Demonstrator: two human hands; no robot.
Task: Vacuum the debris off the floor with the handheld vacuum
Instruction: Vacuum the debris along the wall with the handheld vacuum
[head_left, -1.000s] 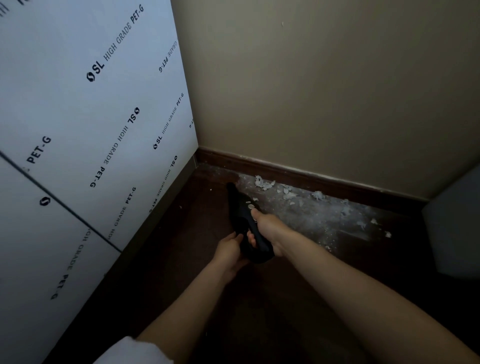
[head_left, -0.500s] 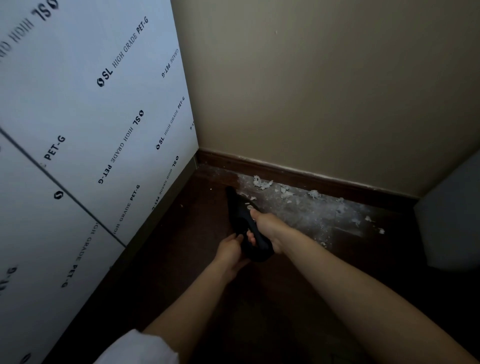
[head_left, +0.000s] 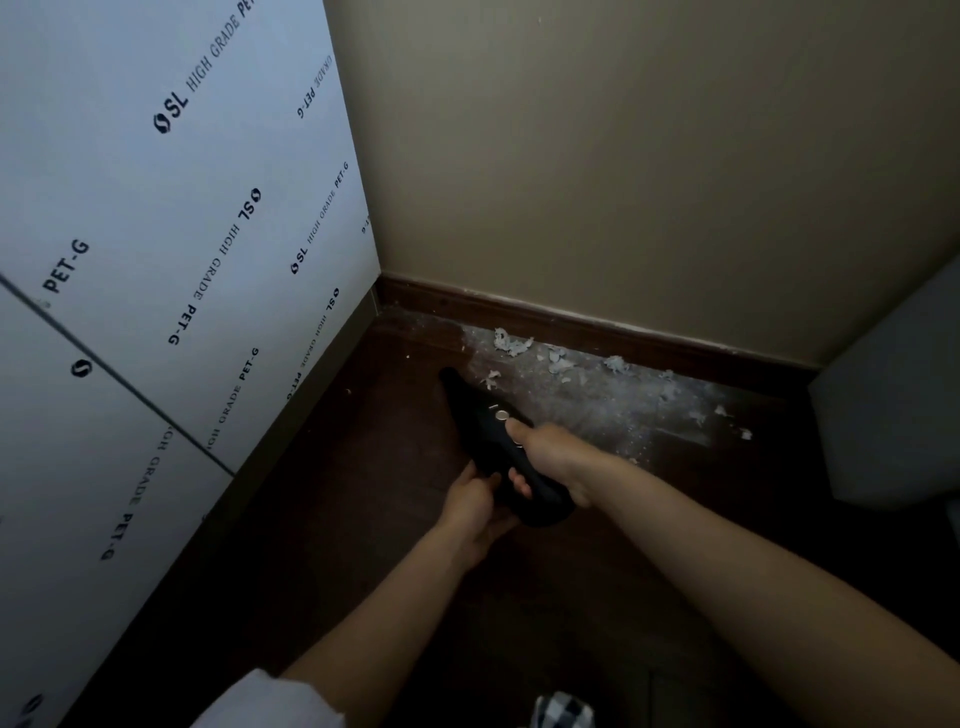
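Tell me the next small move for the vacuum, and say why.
Probably swing the vacuum's nozzle rightward onto the nearest flakes. The right hand grips the vacuum, the left hand holds its rear, and debris lies beside the nozzle along the baseboard.

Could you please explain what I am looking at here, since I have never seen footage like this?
There is no robot: a camera worn on a person's head looks down at their two bare arms. The right hand grips a black handheld vacuum, thumb near its buttons; the left hand holds its rear end. The nozzle points toward pale debris and dust lying on the dark floor along the baseboard. A white panel printed "PET-G" stands on the left.
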